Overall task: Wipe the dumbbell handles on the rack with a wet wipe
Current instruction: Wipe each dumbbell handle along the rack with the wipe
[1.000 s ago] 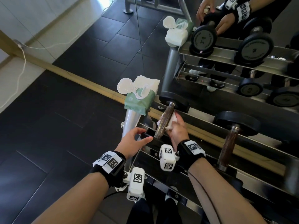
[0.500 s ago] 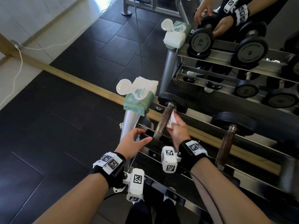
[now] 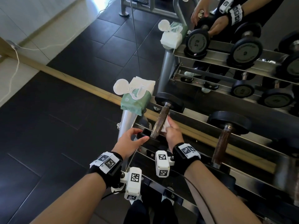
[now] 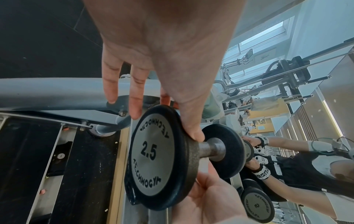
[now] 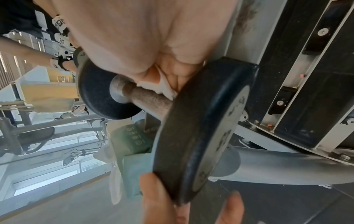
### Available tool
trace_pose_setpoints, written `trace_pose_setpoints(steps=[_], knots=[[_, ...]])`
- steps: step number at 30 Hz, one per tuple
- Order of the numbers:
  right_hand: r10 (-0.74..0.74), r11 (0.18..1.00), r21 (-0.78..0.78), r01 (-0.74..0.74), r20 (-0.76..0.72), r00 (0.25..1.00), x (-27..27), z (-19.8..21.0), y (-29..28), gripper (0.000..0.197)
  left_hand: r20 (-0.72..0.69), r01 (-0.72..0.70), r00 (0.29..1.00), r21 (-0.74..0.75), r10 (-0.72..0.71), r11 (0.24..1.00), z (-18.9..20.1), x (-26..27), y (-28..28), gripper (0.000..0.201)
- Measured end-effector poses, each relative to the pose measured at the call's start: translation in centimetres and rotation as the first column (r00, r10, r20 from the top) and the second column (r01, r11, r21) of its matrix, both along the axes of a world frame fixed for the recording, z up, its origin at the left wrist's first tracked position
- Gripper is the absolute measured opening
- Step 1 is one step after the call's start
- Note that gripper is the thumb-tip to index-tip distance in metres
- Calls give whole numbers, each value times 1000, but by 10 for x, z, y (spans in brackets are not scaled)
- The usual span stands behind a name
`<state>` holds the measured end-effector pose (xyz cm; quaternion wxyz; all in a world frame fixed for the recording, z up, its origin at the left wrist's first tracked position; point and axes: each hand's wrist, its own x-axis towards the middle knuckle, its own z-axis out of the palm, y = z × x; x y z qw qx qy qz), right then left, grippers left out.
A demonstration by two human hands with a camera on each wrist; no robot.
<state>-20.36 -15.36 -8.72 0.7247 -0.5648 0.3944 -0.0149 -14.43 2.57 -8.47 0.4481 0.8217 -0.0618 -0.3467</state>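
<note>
A 2.5 dumbbell (image 3: 160, 122) lies at the left end of the rack's (image 3: 252, 177) top shelf, its rough metal handle (image 5: 151, 98) pointing away from me. My left hand (image 3: 139, 135) grips the near black disc (image 4: 157, 156), thumb on the rim and fingers on the far side. My right hand (image 3: 169, 126) holds a white wet wipe (image 3: 164, 126) and presses it against the right side of the handle, about halfway along. In the right wrist view the wet wipe (image 5: 162, 84) bunches between palm and handle.
An open green pack of wipes (image 3: 137, 99) sits on the rack's left post. A second dumbbell (image 3: 223, 136) lies to the right on the same shelf. A mirror (image 3: 226, 46) behind the rack reflects my hands and more dumbbells. Dark floor tiles (image 3: 56, 126) spread to the left.
My right hand has shifted slightly along the handle with the wipe. The left hand keeps its hold on the near disc.
</note>
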Motion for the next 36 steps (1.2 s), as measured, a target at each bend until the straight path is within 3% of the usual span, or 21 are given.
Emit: trace_pose_setpoints(steps=[5,8,13,18,22,24,27,30,34,36], knots=[[90,994,-63,-94,-60,994,-26,-6,-1,53,-16,0,1000,-12,0,1000,0,1,0,48],[66,997,-46,-69,-75,995,-27,-9,-6,45,-28,1,1000,-5,-2,1000,2,3,0,47],[138,986,-82,-148,-112,984,-11,-1,2,59,-26,5,1000,-6,-6,1000,1,4,0,47],[146,988,-27,-150,-120,982,-25,-4,-1,53,-50,-4,999,-18,3,1000,2,5,-1,46],[36,998,45,-32,-95,995,-34,-5,-15,39,-59,10,998,-10,-11,1000,3,7,0,48],[-22,1000,11,23,-90,996,-24,-5,-19,45,-49,2,999,-14,-2,1000,2,7,1,47],[42,999,-23,-42,-19,999,-5,-1,-14,48,-52,-13,999,-31,11,999,1,7,0,44],[44,999,-25,-44,10,999,-6,-1,-6,35,-69,0,998,-33,-2,999,3,11,0,42],[224,960,-144,-242,-128,966,-25,-6,-5,34,-117,39,992,-32,-43,999,9,19,-2,38],[203,976,-53,-212,-137,970,-25,-4,-16,33,-134,43,990,-32,-47,999,10,20,-4,32]])
